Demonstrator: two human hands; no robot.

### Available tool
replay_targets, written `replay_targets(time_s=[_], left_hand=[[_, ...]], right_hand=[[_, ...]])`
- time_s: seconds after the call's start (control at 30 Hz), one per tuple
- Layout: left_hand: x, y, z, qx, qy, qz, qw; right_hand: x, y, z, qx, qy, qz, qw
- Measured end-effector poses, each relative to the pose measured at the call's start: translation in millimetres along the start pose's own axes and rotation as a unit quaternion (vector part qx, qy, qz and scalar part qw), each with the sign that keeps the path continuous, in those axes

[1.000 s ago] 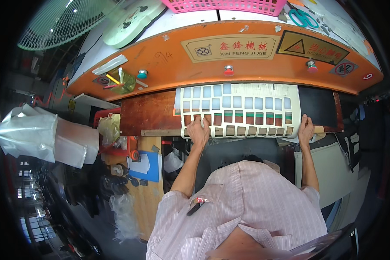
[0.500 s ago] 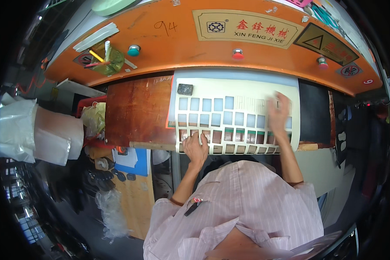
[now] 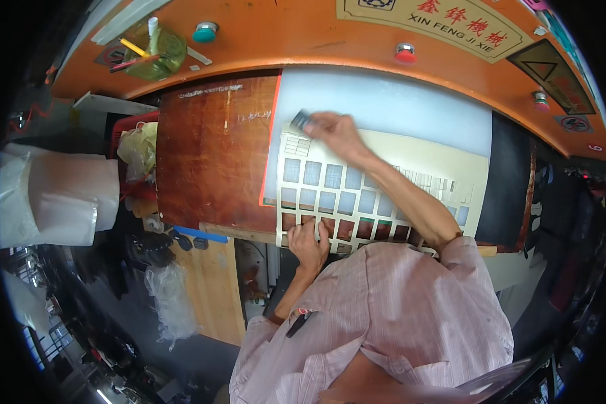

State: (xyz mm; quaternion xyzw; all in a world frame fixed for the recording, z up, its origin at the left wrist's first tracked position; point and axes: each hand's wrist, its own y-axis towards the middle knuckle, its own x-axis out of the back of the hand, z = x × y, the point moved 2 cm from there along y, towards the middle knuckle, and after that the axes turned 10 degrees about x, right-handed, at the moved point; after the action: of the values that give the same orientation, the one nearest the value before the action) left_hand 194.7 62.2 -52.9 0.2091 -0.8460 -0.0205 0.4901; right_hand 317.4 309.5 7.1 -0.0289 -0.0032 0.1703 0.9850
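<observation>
A cream sheet with rows of rectangular cut-out windows lies over a pale blue, translucent board; its near edge reaches my body. My right hand is closed on a small dark block at the sheet's far left corner, slightly blurred by motion. The right forearm crosses above the sheet and hides part of the windows. At the near left edge, my left hand grips the sheet with bent fingers around a strip between windows.
An orange machine beam with green and red buttons spans the far side. Reddish-brown board lies left, a black surface right. A green pen holder hangs on the beam. White plastic-wrapped bundles stand far left.
My right hand has moved from the sheet's right side to its far left corner and taken hold of the dark block there. My left hand stays at the near edge. The view has shifted.
</observation>
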Motion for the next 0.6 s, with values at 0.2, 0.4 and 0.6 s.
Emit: replay_targets(time_s=[0.2,0.4,0.6], left_hand=[[-11.0,4.1,3.8,-0.001,0.007,0.003,1.000],[-8.9,10.5,0.4,-0.009,-0.019,-0.003,1.000],[0.1,12.3,-6.8,-0.026,-0.024,-0.006,0.999]], right_hand=[[45.5,-35.3,11.2,0.271,-0.288,-0.044,0.917],[20.6,-46.7,-14.0,0.317,-0.382,0.001,0.868],[28.1,-58.4,11.0,0.317,-0.398,-0.003,0.861]])
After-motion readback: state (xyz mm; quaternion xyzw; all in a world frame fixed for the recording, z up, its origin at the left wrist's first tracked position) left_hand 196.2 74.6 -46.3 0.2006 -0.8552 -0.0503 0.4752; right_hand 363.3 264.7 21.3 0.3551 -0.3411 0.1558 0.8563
